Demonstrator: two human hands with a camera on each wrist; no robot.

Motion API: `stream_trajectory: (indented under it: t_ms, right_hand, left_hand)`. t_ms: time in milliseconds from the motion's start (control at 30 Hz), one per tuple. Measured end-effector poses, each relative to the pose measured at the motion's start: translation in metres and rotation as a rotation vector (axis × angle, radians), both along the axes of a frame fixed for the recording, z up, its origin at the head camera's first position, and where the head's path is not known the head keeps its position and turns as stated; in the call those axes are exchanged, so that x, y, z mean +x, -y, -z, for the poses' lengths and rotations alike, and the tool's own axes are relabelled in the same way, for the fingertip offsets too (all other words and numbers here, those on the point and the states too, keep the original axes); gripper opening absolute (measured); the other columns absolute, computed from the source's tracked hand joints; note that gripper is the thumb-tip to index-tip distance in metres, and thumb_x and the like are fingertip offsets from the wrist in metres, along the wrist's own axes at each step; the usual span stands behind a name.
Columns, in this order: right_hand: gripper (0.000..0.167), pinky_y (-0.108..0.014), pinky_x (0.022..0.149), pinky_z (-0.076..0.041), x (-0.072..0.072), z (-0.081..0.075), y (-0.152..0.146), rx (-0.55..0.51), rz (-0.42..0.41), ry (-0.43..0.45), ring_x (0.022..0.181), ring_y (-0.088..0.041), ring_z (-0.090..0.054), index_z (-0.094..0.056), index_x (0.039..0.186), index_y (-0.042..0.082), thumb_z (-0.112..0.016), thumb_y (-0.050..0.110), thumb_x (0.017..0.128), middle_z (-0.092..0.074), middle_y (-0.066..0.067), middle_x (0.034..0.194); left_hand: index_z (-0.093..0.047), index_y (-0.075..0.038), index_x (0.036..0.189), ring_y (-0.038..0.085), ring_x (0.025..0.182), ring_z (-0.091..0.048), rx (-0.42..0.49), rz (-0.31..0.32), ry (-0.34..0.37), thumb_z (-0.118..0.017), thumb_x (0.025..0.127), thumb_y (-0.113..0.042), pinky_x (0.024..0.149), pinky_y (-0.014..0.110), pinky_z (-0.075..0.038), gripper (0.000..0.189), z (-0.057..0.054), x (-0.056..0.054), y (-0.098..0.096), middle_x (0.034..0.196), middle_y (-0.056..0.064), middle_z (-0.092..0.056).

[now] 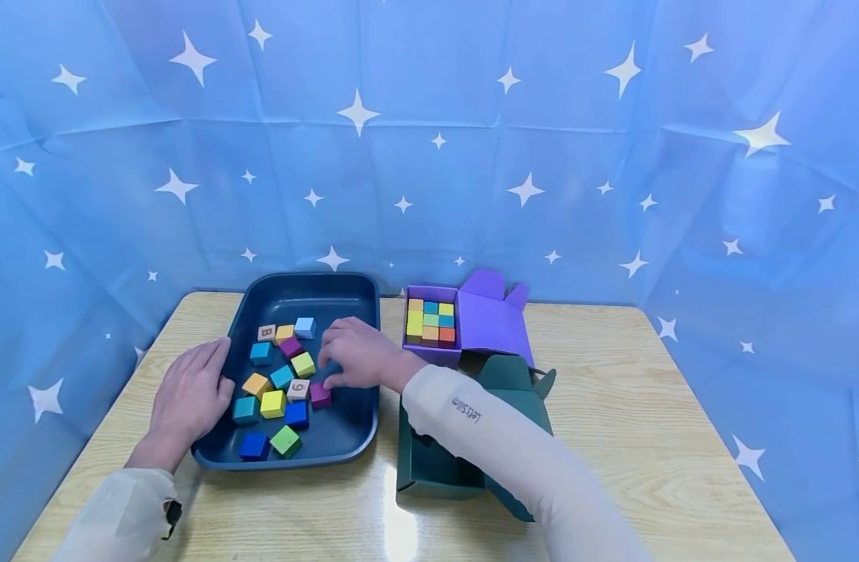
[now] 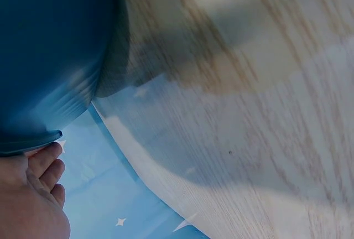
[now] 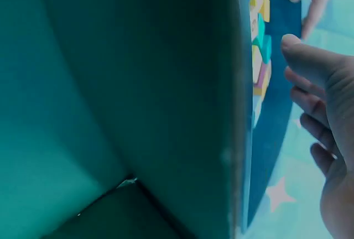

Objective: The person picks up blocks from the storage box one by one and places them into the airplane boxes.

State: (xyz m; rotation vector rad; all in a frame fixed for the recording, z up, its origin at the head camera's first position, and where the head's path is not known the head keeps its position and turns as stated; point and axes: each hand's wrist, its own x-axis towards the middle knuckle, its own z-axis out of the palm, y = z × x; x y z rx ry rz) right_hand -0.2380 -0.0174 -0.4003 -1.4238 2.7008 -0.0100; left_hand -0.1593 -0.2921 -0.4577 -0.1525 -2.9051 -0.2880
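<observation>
A dark blue tray (image 1: 310, 286) stands at the left of the table, with several coloured cubes grouped inside. My left hand (image 1: 190, 390) grips its left rim; in the left wrist view the fingers (image 2: 47, 173) curl beneath the edge. Over the tray's right half hovers my right hand (image 1: 362, 355), fingers bent downward, thumb close to a magenta cube (image 1: 320, 395). The right wrist view has its thumb and fingers apart with nothing between them. Nearby lie a yellow-green cube (image 1: 303, 364) and a wooden cube marked with a digit (image 1: 298, 389).
Right of the tray sits an open dark green box (image 1: 436, 478), partly hidden under the right sleeve (image 1: 472, 414). Behind it, a purple box (image 1: 432, 357) holds rows of coloured cubes (image 1: 431, 321), its lid (image 1: 496, 320) folded out rightward. A starry blue cloth (image 1: 429, 172) hangs behind the table.
</observation>
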Motion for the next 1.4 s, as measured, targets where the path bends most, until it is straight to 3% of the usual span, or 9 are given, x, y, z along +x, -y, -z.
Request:
stream_trajectory:
  t_ms: [633,967,1167,1400]
  right_hand:
    - [0.04,-0.03,0.115,-0.033,0.009,0.027,0.013,0.128,0.023,-0.006,0.118,-0.01,-0.044,-0.07,0.116,0.031,-0.064,0.056,0.086,-0.061,0.009,0.123]
    - [0.038,-0.031,0.116,-0.031,0.009,0.035,0.017,0.136,0.03,-0.005,0.119,-0.01,-0.044,-0.07,0.115,0.031,-0.064,0.055,0.087,-0.061,0.01,0.124]
    - [0.035,-0.032,0.117,-0.031,0.008,0.028,0.016,0.145,0.023,-0.037,0.118,-0.01,-0.044,-0.071,0.114,0.031,-0.064,0.054,0.088,-0.061,0.01,0.122]
    - [0.036,-0.032,0.116,-0.032,0.004,0.004,0.01,0.102,0.038,-0.079,0.119,-0.011,-0.045,-0.072,0.112,0.03,-0.066,0.054,0.086,-0.063,0.01,0.12]
  left_hand:
    - [-0.036,0.006,0.146,0.045,0.134,-0.035,-0.005,0.0,-0.003,-0.05,0.092,-0.015,0.112,0.061,-0.028,0.06,0.0,0.0,0.0,0.146,0.027,-0.041]
    - [-0.036,0.006,0.146,0.045,0.134,-0.034,-0.001,0.0,-0.001,-0.051,0.092,-0.015,0.112,0.062,-0.027,0.06,-0.001,0.0,-0.001,0.146,0.028,-0.041]
    - [-0.036,0.007,0.146,0.046,0.134,-0.034,-0.005,0.005,-0.006,-0.051,0.091,-0.015,0.112,0.062,-0.027,0.06,0.0,0.0,0.0,0.146,0.028,-0.041]
    - [-0.035,0.006,0.146,0.046,0.134,-0.034,-0.01,0.001,0.0,-0.052,0.092,-0.015,0.112,0.062,-0.028,0.061,0.0,0.001,-0.001,0.146,0.028,-0.041]
